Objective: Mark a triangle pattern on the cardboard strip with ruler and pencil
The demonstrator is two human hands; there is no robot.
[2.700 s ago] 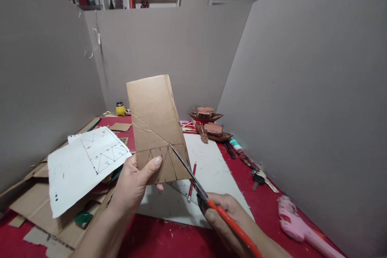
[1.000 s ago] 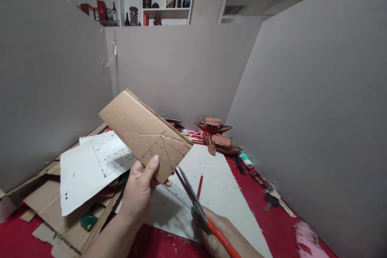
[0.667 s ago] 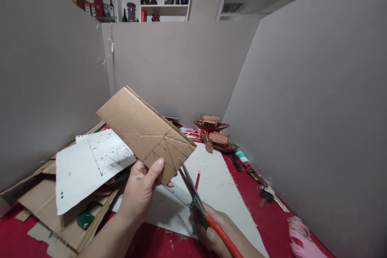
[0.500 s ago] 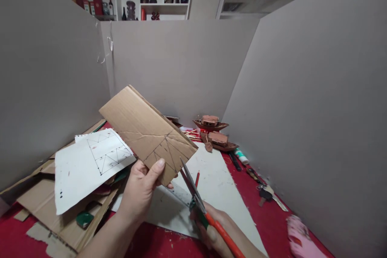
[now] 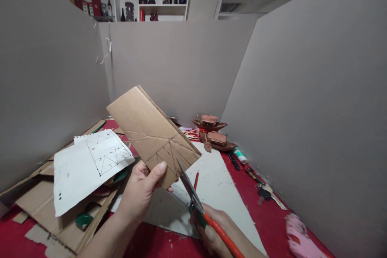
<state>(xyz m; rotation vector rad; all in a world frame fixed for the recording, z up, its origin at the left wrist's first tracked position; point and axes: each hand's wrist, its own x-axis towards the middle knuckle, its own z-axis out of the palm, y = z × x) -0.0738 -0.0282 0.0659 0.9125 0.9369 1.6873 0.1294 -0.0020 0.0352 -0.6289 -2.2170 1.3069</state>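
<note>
My left hand point(image 5: 145, 189) grips a folded piece of brown cardboard point(image 5: 142, 125) by its lower edge, thumb on top. Dark pen lines forming triangles run across the near part of the cardboard, beside a crease. My right hand point(image 5: 211, 229) is closed around scissors point(image 5: 190, 187) with red and green handles. Their blades lie against the cardboard's near right edge, close to a drawn line, with one tip over its face. The fingers behind the cardboard are mostly hidden.
A white sheet with a triangle drawing point(image 5: 90, 169) lies over cardboard scraps point(image 5: 39, 201) on the left. Beneath my hands is a white board point(image 5: 223, 193) with a red pencil point(image 5: 196, 180). Brown model boats point(image 5: 216, 139), keys point(image 5: 266, 191) and a pink object point(image 5: 298, 234) sit rightward.
The cardboard has shifted slightly right and turned a little in my left hand's grip. The scissor blades have moved slightly left, reaching further over the cardboard's marked edge.
</note>
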